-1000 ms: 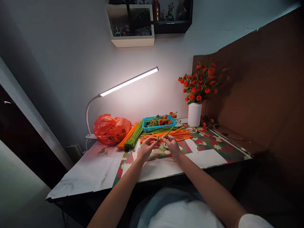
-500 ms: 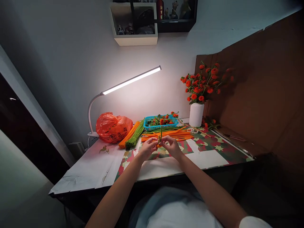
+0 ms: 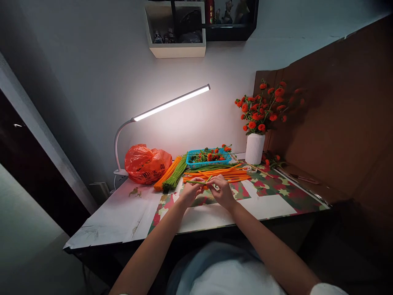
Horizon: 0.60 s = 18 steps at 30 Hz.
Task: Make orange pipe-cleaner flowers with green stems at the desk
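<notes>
Over the front middle of the table, my left hand [image 3: 191,192] and my right hand [image 3: 221,191] meet with fingers pinched. Between them is a green pipe cleaner [image 3: 196,182], now lying sideways across the left fingers. A small orange piece [image 3: 206,187] shows below it at the fingertips; its exact shape is too small to tell. A pale ring-shaped thing [image 3: 216,187] appears by my right fingers, and I cannot tell whether they touch it. Just beyond the hands lie loose orange pipe cleaners [image 3: 233,174].
Behind stands a blue basket [image 3: 208,164] with orange flowers. Bundled orange and green pipe cleaners [image 3: 175,177] lie left of it, beside an orange plastic bag [image 3: 147,164]. A lit lamp [image 3: 172,102] reaches over. A white vase [image 3: 254,148] holds flowers near the cardboard [image 3: 331,114].
The green pipe cleaner stood upright between my hands; it now points sideways to the left. My right hand has shifted and turned slightly, and the pale ring shows more clearly.
</notes>
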Tool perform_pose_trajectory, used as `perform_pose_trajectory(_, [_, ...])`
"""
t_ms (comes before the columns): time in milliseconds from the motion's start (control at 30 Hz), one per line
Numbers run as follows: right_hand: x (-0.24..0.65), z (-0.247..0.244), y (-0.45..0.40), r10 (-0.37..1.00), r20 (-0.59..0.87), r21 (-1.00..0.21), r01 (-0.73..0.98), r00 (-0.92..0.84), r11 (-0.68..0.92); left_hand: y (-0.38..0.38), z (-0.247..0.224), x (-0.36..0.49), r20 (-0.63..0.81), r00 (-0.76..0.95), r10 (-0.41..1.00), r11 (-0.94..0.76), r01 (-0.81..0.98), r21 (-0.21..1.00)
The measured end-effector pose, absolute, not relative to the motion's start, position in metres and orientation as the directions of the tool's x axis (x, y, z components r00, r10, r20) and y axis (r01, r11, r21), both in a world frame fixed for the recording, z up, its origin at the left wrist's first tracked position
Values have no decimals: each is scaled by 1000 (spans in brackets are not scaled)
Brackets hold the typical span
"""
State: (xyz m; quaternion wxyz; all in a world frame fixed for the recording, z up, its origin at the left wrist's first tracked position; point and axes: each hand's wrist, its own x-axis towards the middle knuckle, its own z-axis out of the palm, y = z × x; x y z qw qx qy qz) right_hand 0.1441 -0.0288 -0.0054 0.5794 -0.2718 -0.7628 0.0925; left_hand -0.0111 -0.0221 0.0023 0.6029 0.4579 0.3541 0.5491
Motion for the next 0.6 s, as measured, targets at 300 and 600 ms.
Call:
perform_pose_trajectory(300, [145,-10,-23,505,848,-402,424,-162,811,-19,-4,-8,210,118,970,-165,-313,935])
perform_pose_trajectory(600, [142,-7,-30,517,849,-458,333,-112,824,-20,-4,-5,106,217,970,-13,-392,920])
